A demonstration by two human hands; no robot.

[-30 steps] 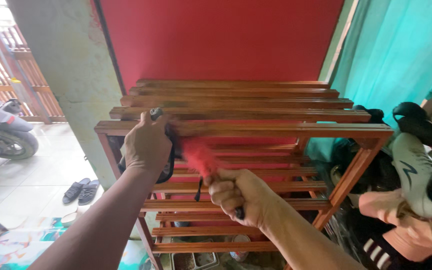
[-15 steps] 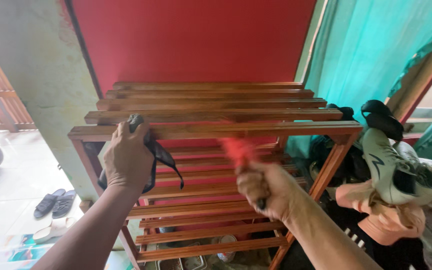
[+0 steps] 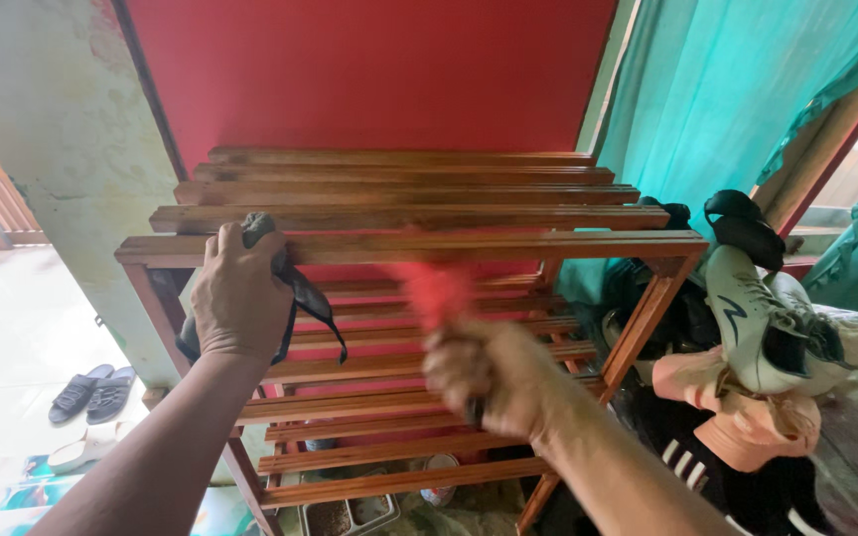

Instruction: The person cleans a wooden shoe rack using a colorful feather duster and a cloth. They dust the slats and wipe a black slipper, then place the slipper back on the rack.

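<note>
The right hand (image 3: 489, 377), fisted around a blurred red duster (image 3: 436, 290) pointing to eleven o'clock, sits nearer the wooden rack (image 3: 409, 245)'s front slat than the left hand (image 3: 240, 298), which clutches a dark cloth (image 3: 295, 298).

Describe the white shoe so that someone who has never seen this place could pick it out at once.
Start at the slatted wooden rack against the red wall, then look to its right, before the turquoise curtain, where shoes lie heaped. The white shoe lies on top of that pile, pale with a dark zigzag mark on its side, unlike the black shoes behind it.
</note>
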